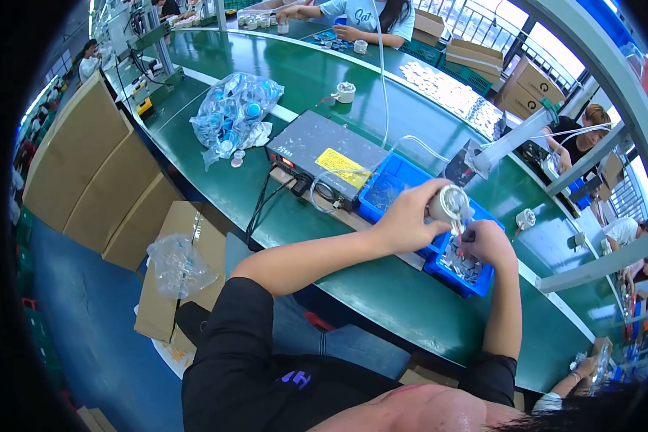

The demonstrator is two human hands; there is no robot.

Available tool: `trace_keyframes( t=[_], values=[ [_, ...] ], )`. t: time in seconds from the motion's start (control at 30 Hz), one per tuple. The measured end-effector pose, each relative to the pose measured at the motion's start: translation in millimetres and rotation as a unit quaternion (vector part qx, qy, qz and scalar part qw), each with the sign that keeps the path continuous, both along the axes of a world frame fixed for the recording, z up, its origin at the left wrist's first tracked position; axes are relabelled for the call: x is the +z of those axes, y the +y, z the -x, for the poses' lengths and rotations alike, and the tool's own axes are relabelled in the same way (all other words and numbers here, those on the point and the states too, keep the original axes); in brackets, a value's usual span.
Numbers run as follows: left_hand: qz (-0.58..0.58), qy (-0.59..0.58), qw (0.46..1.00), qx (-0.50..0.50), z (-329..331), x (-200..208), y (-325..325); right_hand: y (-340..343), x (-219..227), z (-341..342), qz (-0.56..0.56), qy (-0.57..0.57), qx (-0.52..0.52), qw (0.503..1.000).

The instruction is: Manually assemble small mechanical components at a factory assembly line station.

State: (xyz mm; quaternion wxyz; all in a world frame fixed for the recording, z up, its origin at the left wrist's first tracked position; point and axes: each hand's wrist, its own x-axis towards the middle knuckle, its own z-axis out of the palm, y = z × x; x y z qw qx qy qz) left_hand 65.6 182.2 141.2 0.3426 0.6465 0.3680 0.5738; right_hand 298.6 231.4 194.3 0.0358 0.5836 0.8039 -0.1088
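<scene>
My left hand (409,217) is closed around a round, whitish cylindrical part (450,203) with a metallic, partly clear top, tilted above the blue bins. Thin red and pale wires (460,237) hang from its lower side. Just to the right, my right hand (492,243) is pinched by these wires; whatever its fingertips hold is hidden. Below it sits a blue bin (471,289) containing many small grey metallic pieces (462,265). A second blue bin (371,208) stands to the left, partly behind my left hand.
Left of the bins stands a black power box (324,147) with cables. Beyond it lies a clear bag of blue-and-clear parts (236,111). Similar cylindrical parts (345,92) sit along the green bench (216,183). A metal post (515,140) rises at right. Cardboard boxes (115,173) stand left; co-workers sit across.
</scene>
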Motion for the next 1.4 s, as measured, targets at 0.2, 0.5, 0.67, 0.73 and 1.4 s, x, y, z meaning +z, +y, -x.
trace_keyframes(
  t=[0.2, 0.5, 0.67, 0.73, 1.4],
  values=[
    [-0.010, 0.038, 0.997, -0.070, -7, -11, -2, 4, -6, -5, 0.085, 0.012, 0.021, 0.996],
    [-0.046, 0.014, 0.996, -0.081, -11, -16, -1, -1, -18, -3, 0.040, 0.041, -0.017, 0.998],
    [-0.023, 0.021, 0.992, -0.126, -5, -14, 2, 14, -4, -15, 0.006, 0.015, -0.005, 1.000],
    [-0.008, 0.073, 0.986, -0.149, -1, -8, 1, 9, 12, -22, -0.006, 0.276, -0.016, 0.961],
    [0.026, 0.095, 0.963, -0.251, 12, -28, 10, -1, -1, -4, 0.159, 0.557, 0.213, 0.787]
  ],
)
